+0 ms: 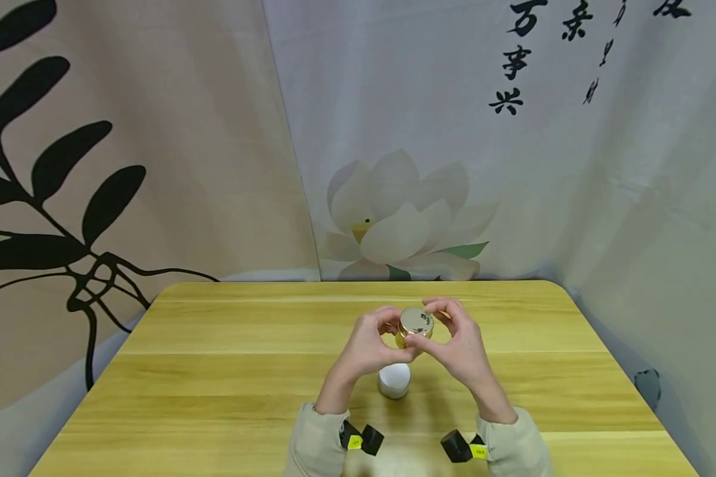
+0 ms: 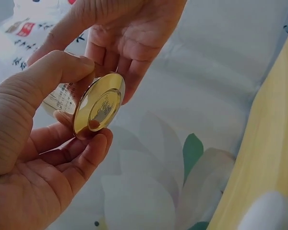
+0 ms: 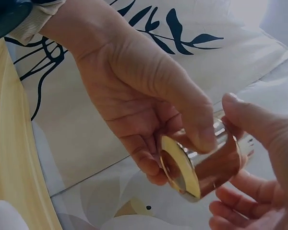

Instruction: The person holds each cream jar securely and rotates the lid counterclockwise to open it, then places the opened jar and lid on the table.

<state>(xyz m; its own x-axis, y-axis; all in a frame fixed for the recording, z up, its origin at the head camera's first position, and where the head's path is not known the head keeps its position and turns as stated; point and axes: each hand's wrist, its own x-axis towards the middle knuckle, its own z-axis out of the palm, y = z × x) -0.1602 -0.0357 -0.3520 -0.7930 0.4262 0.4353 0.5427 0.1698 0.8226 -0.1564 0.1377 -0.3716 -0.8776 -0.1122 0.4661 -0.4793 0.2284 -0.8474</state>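
Note:
A small, shiny gold jar (image 1: 402, 336) with dark marks on its pale round top is held above the table. My left hand (image 1: 372, 341) grips it from the left, thumb on the near side and fingers behind. From the right, my right hand (image 1: 459, 344) holds it too; in the right wrist view its thumb presses on the mirror-like side of the gold jar (image 3: 218, 165). The left wrist view shows the round gold base (image 2: 84, 117) with small print in its middle. Just below the hands stands a white round container (image 1: 394, 381).
The wooden table (image 1: 227, 384) has rounded far corners. Behind it hangs a cloth backdrop (image 1: 215, 165) printed with dark leaves, a pale lotus and black characters. A black camera with a yellow tag is strapped at each sleeve cuff.

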